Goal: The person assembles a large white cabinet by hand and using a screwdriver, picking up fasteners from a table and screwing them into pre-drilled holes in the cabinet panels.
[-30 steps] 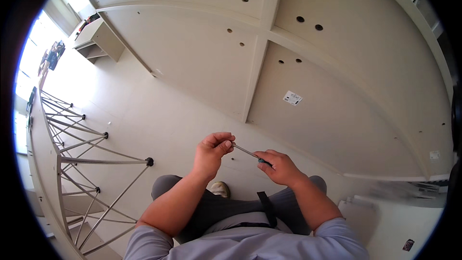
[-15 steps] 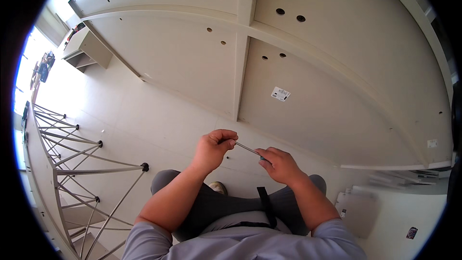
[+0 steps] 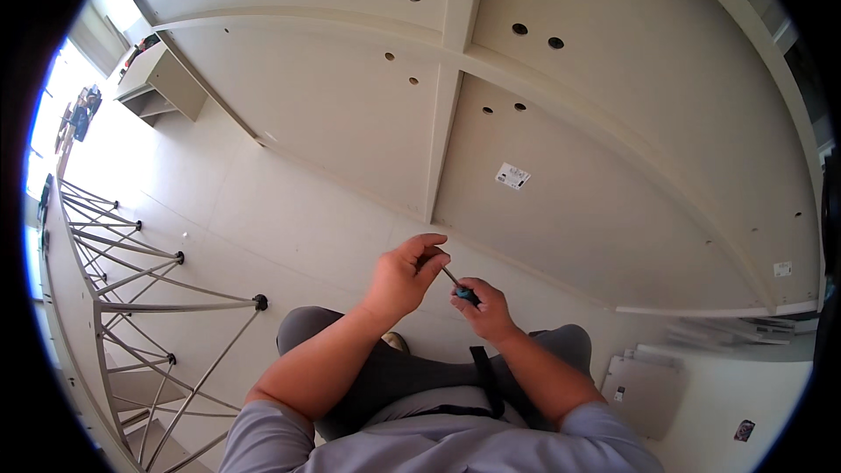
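Observation:
My right hand (image 3: 491, 310) is wrapped round the dark teal handle of a screwdriver (image 3: 467, 295). Its thin metal shaft points up and left toward my left hand (image 3: 410, 275). There, the thumb and fingertips pinch closed at the shaft's far end. Whether a small piece also sits between those fingertips is hidden. Both hands are above my lap, just short of a large beige panel structure (image 3: 543, 219) with crossing ribs, several round holes and white labels.
To the left stands a panel frame with several crossing metal legs (image 3: 175, 305) ending in black feet. A small beige cabinet (image 3: 166, 83) is at the far left. Flat grey boards (image 3: 644, 390) lie at the right, near a small dark item (image 3: 744, 430) on the floor.
My left hand has shifted slightly right, and my right hand has come left and down. The screwdriver now slopes more steeply, and more of its handle shows.

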The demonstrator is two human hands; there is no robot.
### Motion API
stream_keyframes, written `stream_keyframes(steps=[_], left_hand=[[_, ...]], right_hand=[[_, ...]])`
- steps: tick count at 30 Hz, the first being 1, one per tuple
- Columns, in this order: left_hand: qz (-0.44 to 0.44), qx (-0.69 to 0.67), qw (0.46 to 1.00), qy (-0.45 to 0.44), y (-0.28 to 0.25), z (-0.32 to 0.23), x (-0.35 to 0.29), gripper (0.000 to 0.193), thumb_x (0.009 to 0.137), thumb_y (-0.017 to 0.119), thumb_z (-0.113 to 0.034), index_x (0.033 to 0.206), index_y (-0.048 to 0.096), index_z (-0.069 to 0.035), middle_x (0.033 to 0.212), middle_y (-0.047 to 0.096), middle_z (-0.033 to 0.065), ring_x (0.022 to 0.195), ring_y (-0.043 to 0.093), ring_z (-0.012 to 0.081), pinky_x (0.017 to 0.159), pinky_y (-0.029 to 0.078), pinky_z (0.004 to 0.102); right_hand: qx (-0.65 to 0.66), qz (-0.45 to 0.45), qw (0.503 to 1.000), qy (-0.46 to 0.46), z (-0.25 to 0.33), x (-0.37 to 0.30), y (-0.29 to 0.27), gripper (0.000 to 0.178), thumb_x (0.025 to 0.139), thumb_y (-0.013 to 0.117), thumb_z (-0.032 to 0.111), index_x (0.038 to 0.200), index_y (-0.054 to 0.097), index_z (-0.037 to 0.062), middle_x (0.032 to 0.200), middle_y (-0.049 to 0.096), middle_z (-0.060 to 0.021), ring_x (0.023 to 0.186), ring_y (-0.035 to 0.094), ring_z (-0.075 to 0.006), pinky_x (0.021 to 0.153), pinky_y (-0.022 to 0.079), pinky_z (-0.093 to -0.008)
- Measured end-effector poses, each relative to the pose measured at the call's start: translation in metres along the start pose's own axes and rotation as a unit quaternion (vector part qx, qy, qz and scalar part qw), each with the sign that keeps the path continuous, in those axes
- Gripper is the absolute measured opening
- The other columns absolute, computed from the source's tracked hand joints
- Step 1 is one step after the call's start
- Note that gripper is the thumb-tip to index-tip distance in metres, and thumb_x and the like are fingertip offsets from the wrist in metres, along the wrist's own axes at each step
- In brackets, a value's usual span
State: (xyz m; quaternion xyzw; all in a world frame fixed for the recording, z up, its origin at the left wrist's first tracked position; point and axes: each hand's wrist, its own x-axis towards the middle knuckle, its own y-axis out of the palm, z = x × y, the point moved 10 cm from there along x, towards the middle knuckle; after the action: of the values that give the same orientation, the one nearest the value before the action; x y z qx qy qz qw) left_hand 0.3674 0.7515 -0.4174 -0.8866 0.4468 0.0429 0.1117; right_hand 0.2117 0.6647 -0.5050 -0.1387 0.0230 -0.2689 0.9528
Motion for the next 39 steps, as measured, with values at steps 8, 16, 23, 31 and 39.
stream_keyframes(steps=[8,16,23,31,39], left_hand=[[-0.033,0.012,0.998,-0.058,-0.022,0.025,-0.014,0.078,0.09,0.077,-0.014,0.153,0.033,-0.005,0.141,0.055,0.0169,0.132,0.052,0.0271,0.104,0.047,0.0413],[-0.042,-0.163,0.981,-0.093,-0.039,0.002,-0.068,0.067,0.093,0.071,-0.023,0.149,0.04,-0.005,0.141,0.054,0.0131,0.132,0.051,0.0243,0.108,0.042,0.0402],[-0.104,-0.184,0.967,-0.144,-0.064,0.028,-0.104,0.062,0.093,0.071,-0.03,0.143,0.047,-0.002,0.136,0.059,0.0121,0.128,0.055,0.024,0.103,0.046,0.0393],[-0.062,-0.2,0.965,-0.159,-0.055,0.027,-0.096,0.051,0.094,0.071,-0.03,0.134,0.055,-0.001,0.13,0.063,0.0106,0.122,0.059,0.0212,0.1,0.048,0.0373],[0.0,-0.211,0.961,-0.178,-0.036,0.033,-0.086,0.038,0.099,0.066,-0.022,0.128,0.059,0.001,0.123,0.066,0.0089,0.117,0.06,0.017,0.099,0.047,0.0324]], right_hand=[[0.076,0.008,0.987,0.141,-0.083,0.012,0.024,0.032,0.092,0.075,0.017,0.122,0.068,0.0078,0.106,0.071,-0.004,0.096,0.066,-0.0134,0.086,0.054,-0.0307],[0.073,-0.006,0.953,0.294,-0.278,0.027,0.073,0.031,0.093,0.072,0.013,0.123,0.067,0.0046,0.1,0.068,-0.0001,0.092,0.06,-0.0097,0.086,0.05,-0.0276],[0.177,-0.075,0.916,0.354,-0.33,0.038,0.107,0.032,0.094,0.072,0.012,0.124,0.066,0.0033,0.096,0.066,-0.0012,0.089,0.062,-0.0124,0.085,0.051,-0.029],[0.3,-0.128,0.884,0.334,-0.31,0.038,0.121,0.031,0.096,0.069,0.011,0.125,0.064,0.0006,0.096,0.067,-0.0037,0.088,0.063,-0.0134,0.084,0.051,-0.0285],[0.327,-0.15,0.866,0.347,-0.313,0.035,0.136,0.032,0.098,0.068,0.017,0.127,0.063,0.0055,0.097,0.069,-0.0034,0.088,0.064,-0.014,0.081,0.052,-0.0299]])
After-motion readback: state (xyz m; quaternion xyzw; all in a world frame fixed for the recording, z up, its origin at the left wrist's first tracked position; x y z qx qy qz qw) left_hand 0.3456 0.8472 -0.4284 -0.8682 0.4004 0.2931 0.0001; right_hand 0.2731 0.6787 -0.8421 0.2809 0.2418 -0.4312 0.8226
